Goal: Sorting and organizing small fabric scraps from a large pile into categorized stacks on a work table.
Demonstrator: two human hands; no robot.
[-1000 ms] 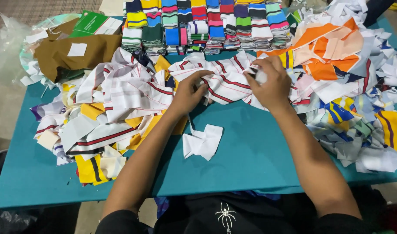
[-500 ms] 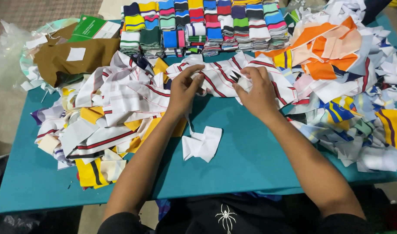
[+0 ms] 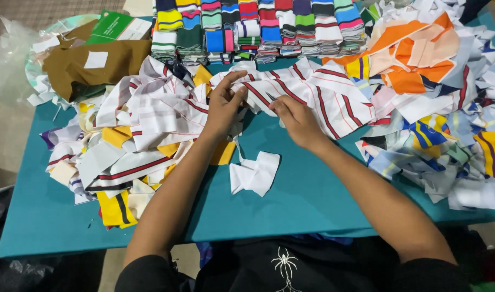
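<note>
hands meet on the striped cloth

a teal table (image 3: 312, 200) fills the room's middle, nearly buried in fabric offcuts. along its far edge runs a row of folded striped stacks (image 3: 258, 27); at the far left corner lies a brown cloth (image 3: 80, 65) with a green packet (image 3: 115, 27) above it, and clear plastic hangs off that side. orange pieces (image 3: 415, 59) heap at the far right corner, and a small white scrap (image 3: 255, 174) rests near the front edge. the white cloth with red stripes (image 3: 323, 92) lies mid-table toward the far edge. the left hand (image 3: 223, 105) pinches its near edge, fingers curled; the right hand (image 3: 296, 120) also grips it, just beside. since half a second ago the right hand has drawn down and inward, closer to the left.
</note>
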